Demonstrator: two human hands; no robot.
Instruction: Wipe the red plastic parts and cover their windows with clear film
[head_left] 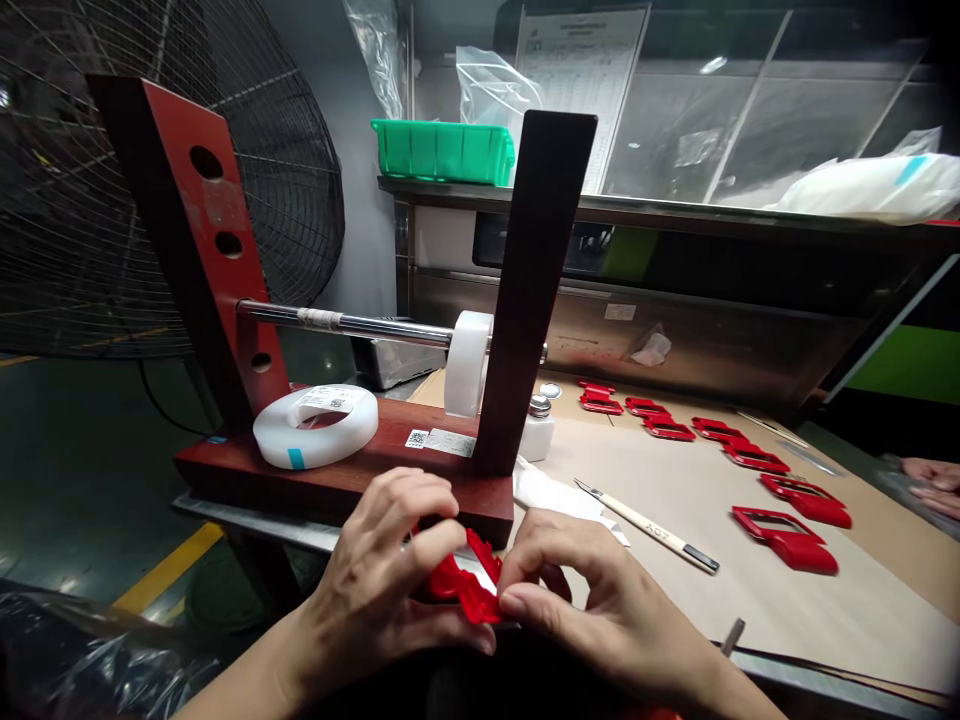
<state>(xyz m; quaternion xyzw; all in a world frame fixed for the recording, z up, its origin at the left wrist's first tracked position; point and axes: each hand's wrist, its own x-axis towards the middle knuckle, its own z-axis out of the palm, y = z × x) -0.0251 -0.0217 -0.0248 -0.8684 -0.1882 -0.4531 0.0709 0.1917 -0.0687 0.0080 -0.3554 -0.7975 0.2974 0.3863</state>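
A red plastic part (480, 597) with a pale inner face is held low in front of me, near the front edge of the wooden stand. My left hand (394, 570) wraps round it from the left, thumb below and fingers above. At its right edge, my right hand (581, 585) pinches with thumb and forefinger; whatever lies between those fingertips is too small to make out. A craft knife (649, 525) lies on the brown paper to the right of my right hand. White paper or cloth (562, 495) lies just behind that hand.
The dark red stand (435, 490) carries a metal rod with a white tape roll (469, 365); another roll (315, 430) lies on its base. Several red parts (787, 540) line the table's right side. A white bottle (537, 432) stands behind the stand. Another person's hand (934, 485) shows far right.
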